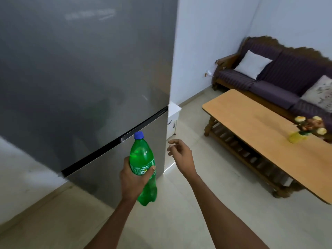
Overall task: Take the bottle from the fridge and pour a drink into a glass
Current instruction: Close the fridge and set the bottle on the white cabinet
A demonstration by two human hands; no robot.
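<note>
Left hand (133, 178) wraps a glossy, contoured green plastic bottle (143, 166), blue ribbed cap upright, before the brushed-steel fridge (80, 78); right hand (180, 154) hangs loosely open, empty.

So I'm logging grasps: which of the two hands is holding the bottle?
The left hand, wrapped around the green bottle at its label. The right hand is open and empty beside it.

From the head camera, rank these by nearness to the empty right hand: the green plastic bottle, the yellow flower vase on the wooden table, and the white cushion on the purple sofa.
From the right hand:
1. Green plastic bottle, just to its left, held in the left hand.
2. Yellow flower vase, to the right on the wooden table.
3. White cushion, far back right on the purple sofa.
</note>
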